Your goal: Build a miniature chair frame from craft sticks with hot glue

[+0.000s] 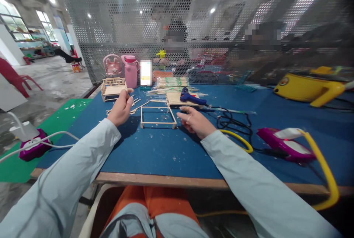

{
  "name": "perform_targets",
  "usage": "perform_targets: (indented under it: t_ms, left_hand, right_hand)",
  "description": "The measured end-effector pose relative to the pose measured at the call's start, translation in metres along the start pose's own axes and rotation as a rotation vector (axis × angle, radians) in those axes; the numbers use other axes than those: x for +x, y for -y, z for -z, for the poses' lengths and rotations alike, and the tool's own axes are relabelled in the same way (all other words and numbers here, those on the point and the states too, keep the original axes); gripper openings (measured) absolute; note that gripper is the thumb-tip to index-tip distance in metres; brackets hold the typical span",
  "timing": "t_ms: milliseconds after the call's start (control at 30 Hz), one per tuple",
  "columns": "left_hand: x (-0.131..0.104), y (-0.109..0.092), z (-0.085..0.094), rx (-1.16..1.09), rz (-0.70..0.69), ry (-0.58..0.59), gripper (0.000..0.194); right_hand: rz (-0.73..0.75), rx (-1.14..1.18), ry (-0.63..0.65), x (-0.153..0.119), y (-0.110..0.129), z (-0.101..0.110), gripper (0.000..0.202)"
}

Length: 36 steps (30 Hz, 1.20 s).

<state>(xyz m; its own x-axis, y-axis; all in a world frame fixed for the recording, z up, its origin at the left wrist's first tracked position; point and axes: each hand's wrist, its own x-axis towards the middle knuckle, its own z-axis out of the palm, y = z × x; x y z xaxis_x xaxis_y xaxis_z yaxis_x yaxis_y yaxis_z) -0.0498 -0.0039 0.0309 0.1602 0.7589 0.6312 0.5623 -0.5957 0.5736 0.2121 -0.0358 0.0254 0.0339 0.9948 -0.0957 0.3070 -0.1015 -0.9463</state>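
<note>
A rectangular frame of thin wooden sticks stands on the blue tabletop between my hands. To its left my left hand is raised, thumb and fingers close together; whether something small is between them I cannot make out. My right hand is just right of the frame, fingers apart and holding nothing. Behind my left hand is a small wooden stick model. A blue glue gun lies on a light wooden panel, behind the frame. Loose sticks lie near my left hand.
Bundled sticks, a lit phone and a pink bottle stand towards the perforated screen. Black cable runs right to a purple power strip. A yellow tool sits far right. A person is behind the screen.
</note>
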Motion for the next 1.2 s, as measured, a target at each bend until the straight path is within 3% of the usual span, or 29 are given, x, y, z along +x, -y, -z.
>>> perform_targets:
  t_ms: [167,400,467,567,633,733,833,900,967,1067,1133,1200]
  left_hand:
    - [0.000,0.001,0.002,0.031,0.066,0.105,0.029]
    - [0.000,0.006,-0.004,-0.085,0.090,-0.037,0.034]
    - [0.000,0.006,-0.006,-0.138,0.091,-0.008,0.038]
    - [-0.001,0.003,-0.009,-0.196,0.202,0.057,0.025]
    - [-0.002,0.000,-0.008,-0.185,0.264,0.023,0.022]
    - [-0.002,-0.005,-0.004,-0.087,0.266,-0.091,0.036]
    - [-0.001,-0.007,0.001,0.026,0.189,-0.125,0.039]
    - [-0.001,-0.006,0.004,0.081,0.027,0.002,0.028]
    - [-0.001,-0.004,0.005,0.106,-0.144,0.265,0.017]
    - [-0.003,0.000,0.004,0.102,-0.198,0.604,0.014]
    - [-0.004,0.002,0.003,0.097,-0.137,0.668,0.012]
    - [-0.005,0.005,0.001,0.066,-0.085,0.649,0.017]
  right_hand:
    - [0.109,0.018,-0.036,0.007,-0.006,0.003,0.041]
    - [0.341,-0.136,-0.110,0.013,-0.017,0.005,0.036]
    - [0.371,-0.174,-0.129,0.012,-0.017,0.005,0.036]
    - [0.389,-0.229,-0.144,0.010,-0.014,0.005,0.036]
    - [0.405,-0.268,-0.159,0.008,-0.012,0.004,0.036]
    - [0.434,-0.319,-0.187,0.005,-0.009,0.004,0.035]
    - [0.472,-0.373,-0.156,0.004,-0.009,0.004,0.034]
    - [0.497,-0.424,-0.042,0.003,-0.010,0.005,0.034]
    - [0.506,-0.495,0.095,0.002,-0.012,0.006,0.035]
    - [0.517,-0.625,0.157,0.003,-0.014,0.008,0.030]
    - [0.555,-0.686,0.108,0.006,-0.016,0.009,0.024]
    - [0.600,-0.698,0.050,0.009,-0.017,0.011,0.021]
